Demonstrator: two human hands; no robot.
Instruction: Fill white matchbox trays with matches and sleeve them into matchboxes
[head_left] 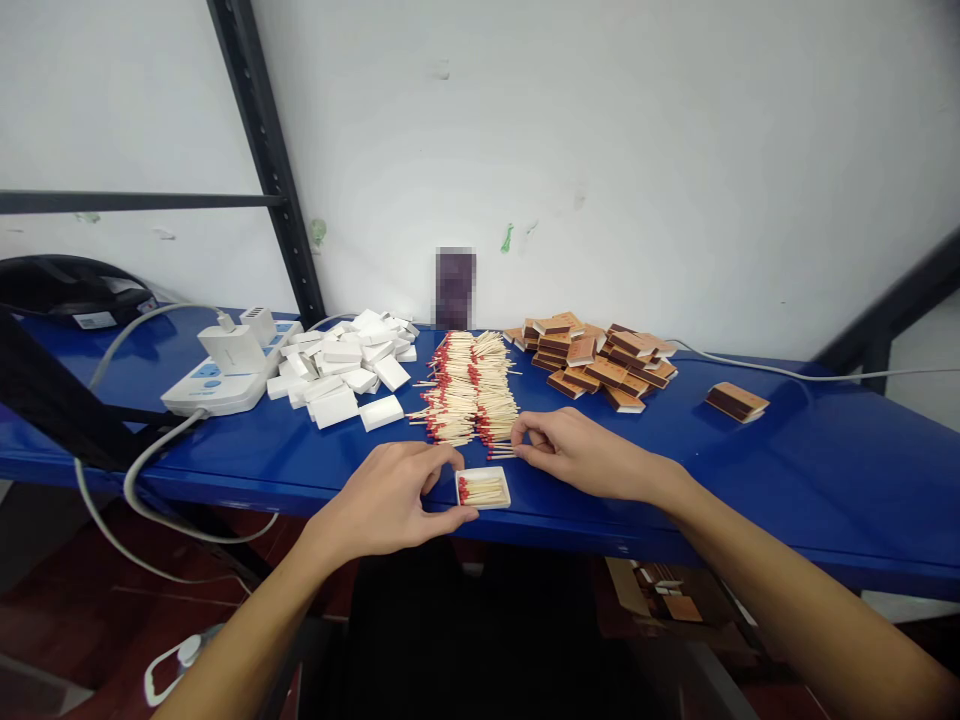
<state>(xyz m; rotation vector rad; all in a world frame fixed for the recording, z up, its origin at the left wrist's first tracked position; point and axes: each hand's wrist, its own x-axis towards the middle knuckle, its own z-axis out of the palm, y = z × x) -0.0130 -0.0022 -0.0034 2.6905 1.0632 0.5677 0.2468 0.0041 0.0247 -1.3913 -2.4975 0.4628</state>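
Note:
A small white matchbox tray (482, 502) lies at the front edge of the blue shelf, partly filled with red-tipped matches. My left hand (394, 500) curves round its left end, index finger at the back edge and thumb at the front corner. Just behind the tray, my right hand (574, 450) pinches thumb and index finger at the plain ends of a few matches (501, 452). These lie at the near end of a large heap of matches (472, 385), laid in two columns with most red heads to the left.
White empty trays (341, 365) are piled left of the matches. Brown matchbox sleeves (600, 360) are heaped on the right, with one matchbox (737, 401) apart. A power strip (225, 385) with chargers and cables sits left. Below the shelf stands an open carton (660, 595).

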